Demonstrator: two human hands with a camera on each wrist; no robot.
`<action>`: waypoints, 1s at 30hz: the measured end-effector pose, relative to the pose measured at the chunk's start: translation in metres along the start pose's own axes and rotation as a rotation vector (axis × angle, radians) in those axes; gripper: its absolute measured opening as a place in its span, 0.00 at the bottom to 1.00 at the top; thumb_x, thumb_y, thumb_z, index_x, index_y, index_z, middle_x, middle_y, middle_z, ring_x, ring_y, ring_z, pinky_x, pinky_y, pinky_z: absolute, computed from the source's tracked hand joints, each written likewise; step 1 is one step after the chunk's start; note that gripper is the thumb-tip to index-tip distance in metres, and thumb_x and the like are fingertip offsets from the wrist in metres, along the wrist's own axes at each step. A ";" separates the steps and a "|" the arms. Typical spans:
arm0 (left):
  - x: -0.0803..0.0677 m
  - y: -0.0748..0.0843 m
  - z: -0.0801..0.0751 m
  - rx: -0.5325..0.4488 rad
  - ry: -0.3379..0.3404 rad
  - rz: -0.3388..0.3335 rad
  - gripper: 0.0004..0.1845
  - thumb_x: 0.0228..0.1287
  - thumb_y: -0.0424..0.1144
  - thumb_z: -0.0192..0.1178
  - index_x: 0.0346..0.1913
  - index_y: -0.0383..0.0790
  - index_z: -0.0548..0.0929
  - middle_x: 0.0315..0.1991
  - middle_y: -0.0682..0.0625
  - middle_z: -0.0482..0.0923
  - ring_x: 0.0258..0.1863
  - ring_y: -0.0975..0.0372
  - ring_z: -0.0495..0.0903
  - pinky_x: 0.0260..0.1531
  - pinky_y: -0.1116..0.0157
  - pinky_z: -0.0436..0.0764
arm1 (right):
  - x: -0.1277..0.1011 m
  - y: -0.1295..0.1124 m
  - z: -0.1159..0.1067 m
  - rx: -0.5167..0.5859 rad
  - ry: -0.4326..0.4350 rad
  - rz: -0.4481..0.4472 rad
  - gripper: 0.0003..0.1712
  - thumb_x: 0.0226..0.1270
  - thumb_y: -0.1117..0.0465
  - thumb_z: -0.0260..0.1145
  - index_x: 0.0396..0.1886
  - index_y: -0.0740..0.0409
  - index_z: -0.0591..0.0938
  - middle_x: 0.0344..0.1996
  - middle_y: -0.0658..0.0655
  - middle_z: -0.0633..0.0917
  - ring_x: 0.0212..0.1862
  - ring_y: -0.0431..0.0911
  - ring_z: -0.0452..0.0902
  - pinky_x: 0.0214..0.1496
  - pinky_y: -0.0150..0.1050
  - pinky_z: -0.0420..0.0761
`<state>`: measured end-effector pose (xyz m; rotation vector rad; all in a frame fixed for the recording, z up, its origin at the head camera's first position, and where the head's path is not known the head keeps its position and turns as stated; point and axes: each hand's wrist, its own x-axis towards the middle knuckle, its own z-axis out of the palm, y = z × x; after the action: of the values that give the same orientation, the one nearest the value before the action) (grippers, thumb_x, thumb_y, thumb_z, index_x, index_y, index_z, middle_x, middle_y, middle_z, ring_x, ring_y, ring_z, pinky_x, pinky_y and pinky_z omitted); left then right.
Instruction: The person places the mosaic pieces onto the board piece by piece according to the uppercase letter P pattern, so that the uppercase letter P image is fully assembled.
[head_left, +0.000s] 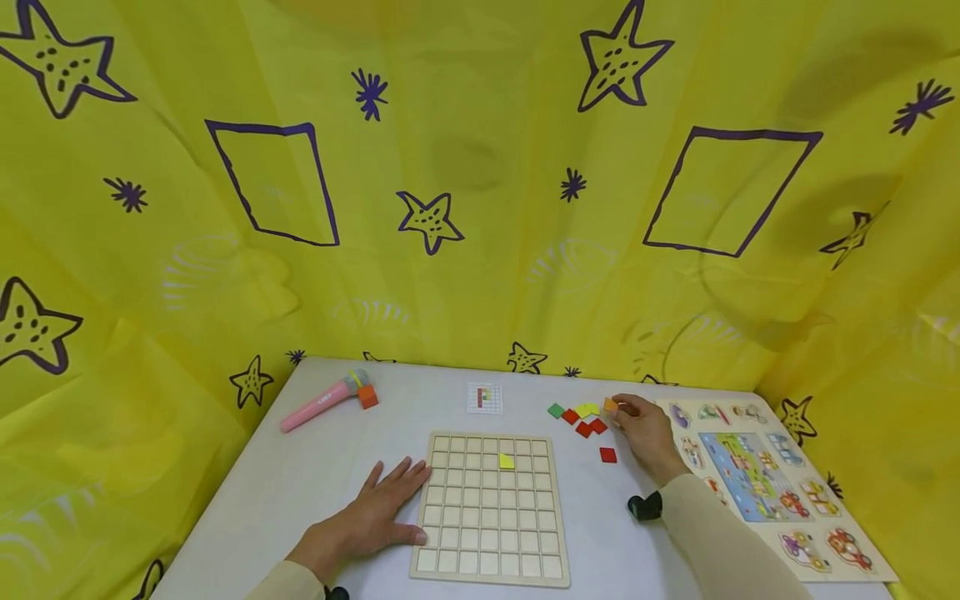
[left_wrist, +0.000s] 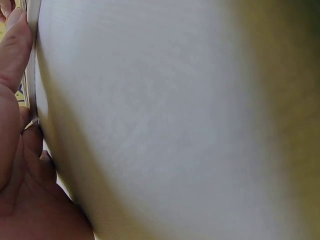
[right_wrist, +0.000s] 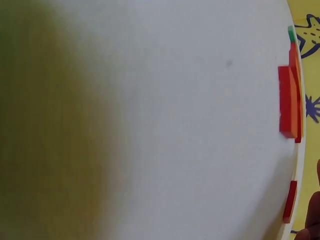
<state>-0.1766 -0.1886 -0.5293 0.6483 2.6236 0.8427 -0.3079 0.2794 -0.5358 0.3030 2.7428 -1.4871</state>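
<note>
My left hand (head_left: 382,512) lies with its fingers spread at the left edge of a wooden grid board (head_left: 557,500), the thumb and fingertips on its rim. One yellow tile (head_left: 507,461) with a cut corner sits in an upper cell of the board. Beyond the board's right side, my right hand (head_left: 647,432) pinches a small orange tile (head_left: 611,404) between thumb and fingertips. Just left of it lie loose tiles: a green tile (head_left: 556,411), yellow tiles (head_left: 587,410) and several red ones, with one red tile (head_left: 608,455) apart, nearer the wrist.
A small printed pattern card (head_left: 484,398) lies behind the board. At the back left are a pink toy microphone (head_left: 322,407) and an orange-red cube (head_left: 367,396). A wooden picture puzzle (head_left: 757,492) lies under the right forearm's side. Yellow patterned cloth (head_left: 480,292) surrounds the table.
</note>
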 end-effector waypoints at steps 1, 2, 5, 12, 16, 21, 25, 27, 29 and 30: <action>0.000 0.000 0.000 0.000 -0.002 -0.002 0.55 0.60 0.62 0.71 0.84 0.40 0.60 0.84 0.42 0.56 0.85 0.41 0.47 0.80 0.32 0.34 | -0.001 -0.001 0.000 0.008 0.009 -0.008 0.22 0.81 0.59 0.63 0.70 0.57 0.80 0.60 0.65 0.82 0.58 0.56 0.76 0.55 0.39 0.86; 0.000 0.000 0.000 0.001 -0.003 -0.004 0.55 0.60 0.63 0.71 0.84 0.40 0.60 0.84 0.42 0.56 0.85 0.41 0.47 0.80 0.32 0.34 | -0.003 -0.002 0.000 0.015 0.017 -0.019 0.21 0.81 0.60 0.63 0.69 0.56 0.80 0.59 0.64 0.82 0.57 0.55 0.77 0.52 0.35 0.86; 0.001 0.000 0.000 0.002 -0.003 -0.004 0.55 0.60 0.63 0.71 0.84 0.40 0.60 0.84 0.42 0.56 0.85 0.41 0.47 0.80 0.33 0.33 | -0.008 -0.007 0.001 0.018 0.047 -0.082 0.20 0.81 0.61 0.63 0.68 0.57 0.81 0.58 0.64 0.83 0.56 0.54 0.77 0.45 0.25 0.82; 0.001 -0.003 0.001 -0.018 0.004 0.007 0.55 0.60 0.62 0.71 0.83 0.39 0.61 0.84 0.41 0.57 0.85 0.40 0.47 0.80 0.33 0.32 | -0.019 -0.020 0.007 0.050 0.088 -0.181 0.19 0.78 0.67 0.65 0.65 0.62 0.82 0.56 0.67 0.84 0.56 0.57 0.78 0.43 0.17 0.76; 0.001 -0.001 0.000 -0.007 0.003 -0.002 0.55 0.60 0.62 0.71 0.83 0.40 0.61 0.84 0.42 0.57 0.85 0.41 0.47 0.80 0.33 0.32 | -0.026 -0.027 0.013 0.070 0.091 -0.176 0.18 0.77 0.67 0.66 0.64 0.61 0.83 0.54 0.65 0.85 0.53 0.54 0.79 0.41 0.19 0.78; 0.000 0.001 0.000 0.004 0.005 -0.010 0.55 0.59 0.60 0.73 0.83 0.39 0.61 0.84 0.41 0.57 0.85 0.41 0.47 0.80 0.33 0.33 | -0.037 -0.036 0.020 0.095 0.081 -0.190 0.18 0.76 0.68 0.67 0.63 0.60 0.84 0.52 0.65 0.86 0.49 0.50 0.80 0.40 0.23 0.81; 0.000 0.001 0.000 0.011 0.003 -0.014 0.55 0.59 0.60 0.73 0.83 0.39 0.61 0.84 0.42 0.57 0.85 0.42 0.47 0.81 0.33 0.34 | -0.046 -0.042 0.026 0.117 0.085 -0.201 0.17 0.75 0.69 0.67 0.61 0.61 0.84 0.50 0.65 0.86 0.47 0.48 0.80 0.40 0.22 0.82; 0.000 0.001 0.000 0.010 0.002 -0.011 0.55 0.59 0.60 0.73 0.83 0.40 0.61 0.84 0.42 0.57 0.85 0.42 0.47 0.80 0.33 0.34 | -0.049 -0.044 0.029 0.128 0.086 -0.205 0.17 0.75 0.69 0.68 0.60 0.61 0.84 0.49 0.65 0.87 0.45 0.46 0.80 0.40 0.22 0.82; 0.001 0.001 0.000 0.009 0.002 -0.009 0.55 0.60 0.60 0.73 0.83 0.39 0.61 0.84 0.42 0.57 0.85 0.42 0.47 0.80 0.33 0.33 | -0.052 -0.045 0.033 0.141 0.090 -0.217 0.17 0.73 0.70 0.69 0.59 0.61 0.85 0.49 0.64 0.87 0.44 0.44 0.80 0.40 0.23 0.82; 0.002 0.001 0.000 0.005 0.002 -0.007 0.55 0.60 0.60 0.73 0.83 0.39 0.61 0.84 0.41 0.57 0.85 0.42 0.47 0.80 0.33 0.33 | -0.054 -0.045 0.035 0.151 0.090 -0.226 0.17 0.73 0.70 0.69 0.59 0.62 0.85 0.48 0.65 0.87 0.44 0.43 0.81 0.40 0.23 0.82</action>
<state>-0.1776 -0.1872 -0.5289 0.6393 2.6286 0.8357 -0.2659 0.2174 -0.5120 0.0634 2.8190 -1.7811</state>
